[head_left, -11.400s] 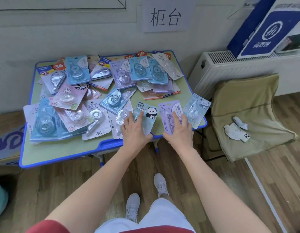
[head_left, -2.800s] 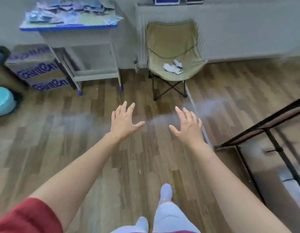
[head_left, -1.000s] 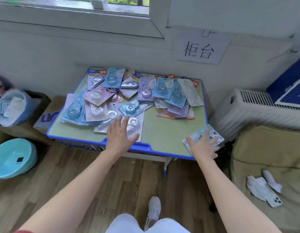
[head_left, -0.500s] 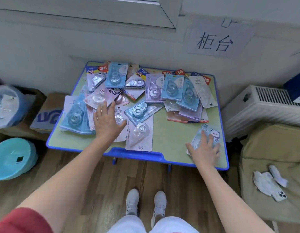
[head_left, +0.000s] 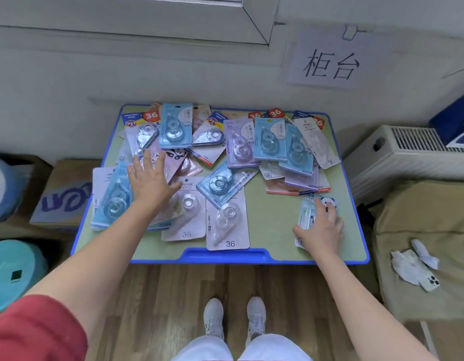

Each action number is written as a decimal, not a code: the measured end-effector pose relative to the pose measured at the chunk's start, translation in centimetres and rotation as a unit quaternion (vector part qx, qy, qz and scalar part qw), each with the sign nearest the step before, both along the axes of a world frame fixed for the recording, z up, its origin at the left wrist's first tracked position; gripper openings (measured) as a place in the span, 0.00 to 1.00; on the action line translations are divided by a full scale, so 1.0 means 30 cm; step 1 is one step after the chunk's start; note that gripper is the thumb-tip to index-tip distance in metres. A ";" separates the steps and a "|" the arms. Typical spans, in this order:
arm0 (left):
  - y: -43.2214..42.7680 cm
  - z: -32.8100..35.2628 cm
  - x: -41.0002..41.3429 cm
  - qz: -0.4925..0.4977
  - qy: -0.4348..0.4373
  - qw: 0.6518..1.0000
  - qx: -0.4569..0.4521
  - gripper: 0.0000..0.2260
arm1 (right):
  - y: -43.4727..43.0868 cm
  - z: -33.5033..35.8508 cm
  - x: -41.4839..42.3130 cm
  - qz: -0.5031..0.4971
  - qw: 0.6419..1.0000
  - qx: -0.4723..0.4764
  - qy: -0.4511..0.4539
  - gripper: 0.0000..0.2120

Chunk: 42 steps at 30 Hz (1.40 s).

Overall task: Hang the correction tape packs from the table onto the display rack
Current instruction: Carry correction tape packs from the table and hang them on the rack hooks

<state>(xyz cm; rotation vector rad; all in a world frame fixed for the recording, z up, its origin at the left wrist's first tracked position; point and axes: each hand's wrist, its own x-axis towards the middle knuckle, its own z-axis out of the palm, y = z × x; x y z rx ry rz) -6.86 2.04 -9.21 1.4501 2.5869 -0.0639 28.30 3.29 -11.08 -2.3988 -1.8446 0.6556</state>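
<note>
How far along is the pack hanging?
Done: nothing to show; the display rack is out of view. In hand: right hand rests on the panda pack near the table's front edge, left hand lies flat on the left pile; neither lifts a pack yet. Left: a large heap of packs on the table.

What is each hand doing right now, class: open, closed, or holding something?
Left hand: open, fingers spread flat on a pink pack in the pile.
Right hand: open, fingers resting flat on the panda pack.
</note>
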 end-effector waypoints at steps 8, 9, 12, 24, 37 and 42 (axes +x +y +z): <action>0.034 -0.021 -0.050 -0.018 0.001 1.000 0.015 0.36 | -0.013 0.015 -0.023 -0.013 1.000 -0.002 0.017 0.42; 0.033 -0.019 -0.051 -0.014 0.000 1.000 0.020 0.35 | -0.017 0.017 -0.024 -0.015 1.000 -0.003 0.018 0.42; 0.027 -0.007 -0.050 -0.012 0.010 1.000 0.020 0.32 | -0.029 0.027 -0.034 -0.019 1.000 0.001 0.018 0.41; -0.132 0.071 0.023 0.002 -0.004 0.999 0.049 0.32 | -0.157 0.071 -0.099 0.008 0.999 0.024 0.045 0.38; -0.554 0.077 0.379 -0.021 -0.059 0.995 0.081 0.31 | -0.513 0.106 0.056 0.101 0.984 0.083 0.124 0.37; -0.666 0.059 0.556 -0.090 -0.064 0.992 0.063 0.31 | -0.718 0.117 0.179 0.080 0.986 0.084 0.116 0.36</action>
